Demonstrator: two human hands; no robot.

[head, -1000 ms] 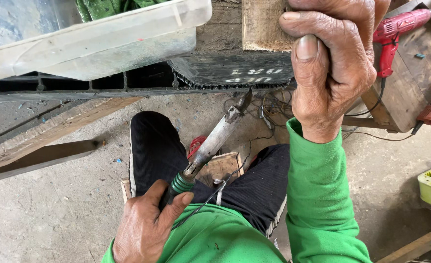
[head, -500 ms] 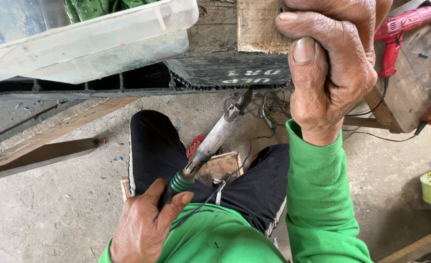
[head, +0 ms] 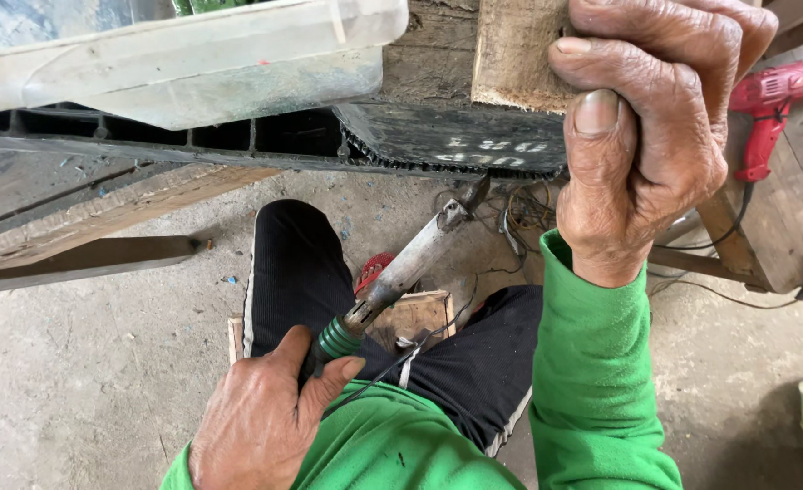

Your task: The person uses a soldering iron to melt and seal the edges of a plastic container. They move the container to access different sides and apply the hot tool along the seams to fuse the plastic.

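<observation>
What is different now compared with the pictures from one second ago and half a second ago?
Nothing visibly changed. The left hand still holds the green-handled soldering iron with its tip at the edge of the black plastic part, and the right hand still grips the wooden block above it. The clear plastic tub and the red drill lie where they were.
</observation>
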